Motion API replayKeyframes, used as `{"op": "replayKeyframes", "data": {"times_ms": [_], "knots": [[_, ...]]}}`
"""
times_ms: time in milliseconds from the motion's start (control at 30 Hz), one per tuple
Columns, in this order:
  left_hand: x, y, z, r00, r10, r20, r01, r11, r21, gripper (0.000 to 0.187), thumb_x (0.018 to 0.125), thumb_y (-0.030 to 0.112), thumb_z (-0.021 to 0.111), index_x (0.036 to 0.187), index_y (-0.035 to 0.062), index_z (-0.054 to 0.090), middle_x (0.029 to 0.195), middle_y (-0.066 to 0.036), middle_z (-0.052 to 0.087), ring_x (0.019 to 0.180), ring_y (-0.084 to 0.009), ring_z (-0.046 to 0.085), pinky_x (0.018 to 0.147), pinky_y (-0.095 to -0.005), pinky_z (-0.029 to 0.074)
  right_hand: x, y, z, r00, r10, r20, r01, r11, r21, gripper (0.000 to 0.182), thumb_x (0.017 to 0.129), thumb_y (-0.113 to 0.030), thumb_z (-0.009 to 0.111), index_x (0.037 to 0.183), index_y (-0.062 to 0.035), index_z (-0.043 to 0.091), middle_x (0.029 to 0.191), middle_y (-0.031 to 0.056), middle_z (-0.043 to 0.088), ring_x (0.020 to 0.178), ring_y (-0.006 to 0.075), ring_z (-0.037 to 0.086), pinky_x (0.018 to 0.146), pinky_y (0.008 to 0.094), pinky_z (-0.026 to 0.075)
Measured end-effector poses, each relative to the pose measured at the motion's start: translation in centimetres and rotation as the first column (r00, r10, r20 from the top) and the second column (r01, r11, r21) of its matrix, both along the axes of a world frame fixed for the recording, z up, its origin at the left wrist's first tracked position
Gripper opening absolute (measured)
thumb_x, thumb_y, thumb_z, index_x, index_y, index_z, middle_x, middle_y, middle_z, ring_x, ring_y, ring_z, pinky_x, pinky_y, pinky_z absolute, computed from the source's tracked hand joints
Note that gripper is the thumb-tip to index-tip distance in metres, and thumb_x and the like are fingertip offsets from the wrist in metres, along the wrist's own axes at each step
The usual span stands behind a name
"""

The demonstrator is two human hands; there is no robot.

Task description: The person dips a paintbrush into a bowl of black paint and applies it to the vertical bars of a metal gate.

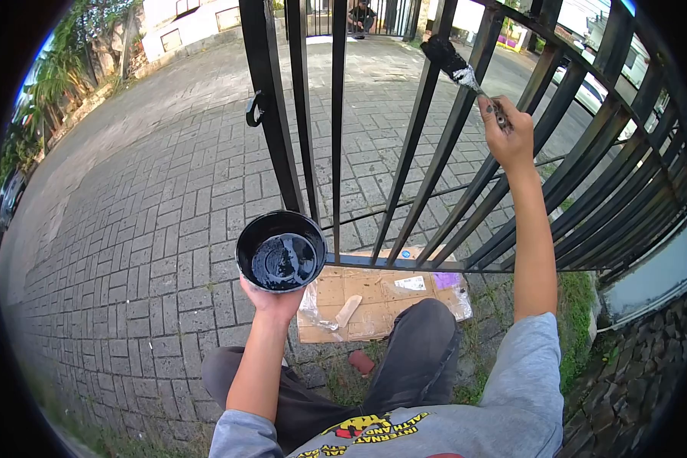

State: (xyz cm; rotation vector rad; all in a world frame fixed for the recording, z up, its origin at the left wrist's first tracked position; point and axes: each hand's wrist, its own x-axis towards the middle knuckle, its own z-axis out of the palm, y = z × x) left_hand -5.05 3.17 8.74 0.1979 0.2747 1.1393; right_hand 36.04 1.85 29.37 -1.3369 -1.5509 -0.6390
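Observation:
My left hand (273, 296) holds up a round bowl (282, 252) from beneath, its inside coated with wet black paint. Raised at the upper right, my right hand (507, 131) is closed around the handle of a paintbrush (466, 76). Black paint covers the brush's bristles and part of its metal band. The bristles overlap an upright bar of the black metal gate (427, 145) in this view. A latch fitting (256, 108) sticks out from the gate's left post.
A flattened cardboard sheet (374, 294) lies under the gate's bottom rail, before my knees. Grey paving (145, 229) spreads to the left and beyond the bars. A person (362, 17) crouches far off by another gate. Roof tiles (641, 374) lie at the lower right.

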Motion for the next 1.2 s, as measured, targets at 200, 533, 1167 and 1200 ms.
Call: {"op": "replayKeyframes", "data": {"times_ms": [200,533,1167,1200], "knots": [[-0.5,0.0,-0.1,0.999,0.032,-0.003,-0.032,0.999,0.032,0.070,0.091,0.065,0.044,0.142,0.0182,0.058,0.145,-0.007,0.057,0.137,-0.0315,0.051,0.114,-0.0542,0.038,-1.9,-4.2,0.1,0.983,-0.119,0.139,0.137,0.982,-0.126,0.028,0.092,-0.026,0.076,0.083,-0.0009,0.067,0.050,0.0145,0.051,0.041,0.0280,0.040,0.045,0.0356,0.034],[-0.1,0.1,0.2,1.000,0.030,0.010,-0.030,0.999,-0.021,0.070,0.091,0.064,0.044,0.141,0.0181,0.058,0.145,-0.007,0.057,0.137,-0.0321,0.050,0.115,-0.0555,0.037,-2.9,-0.1,1.2,0.993,-0.115,0.007,0.115,0.993,0.006,0.033,0.098,-0.028,0.069,0.081,-0.0007,0.064,0.051,0.0162,0.051,0.044,0.0350,0.049,0.046,0.0397,0.036],[-0.5,0.0,0.1,1.000,0.015,0.002,-0.015,1.000,0.017,0.069,0.090,0.065,0.043,0.140,0.0194,0.059,0.145,-0.007,0.058,0.137,-0.0311,0.050,0.115,-0.0553,0.037,-6.0,-0.1,0.8,0.941,-0.193,-0.278,0.192,0.981,-0.029,0.053,0.104,-0.043,0.057,0.083,0.0050,0.062,0.060,0.0160,0.054,0.053,0.0260,0.046,0.054,0.0391,0.041],[-0.4,0.0,0.2,1.000,0.014,0.003,-0.014,1.000,0.011,0.069,0.091,0.065,0.043,0.140,0.0193,0.059,0.145,-0.007,0.058,0.137,-0.0310,0.050,0.115,-0.0552,0.037,-5.5,0.5,-0.6,0.941,-0.225,-0.251,0.207,0.974,-0.098,0.057,0.106,-0.048,0.049,0.085,0.0034,0.062,0.065,0.0218,0.060,0.057,0.0414,0.053,0.059,0.0472,0.044]]}}
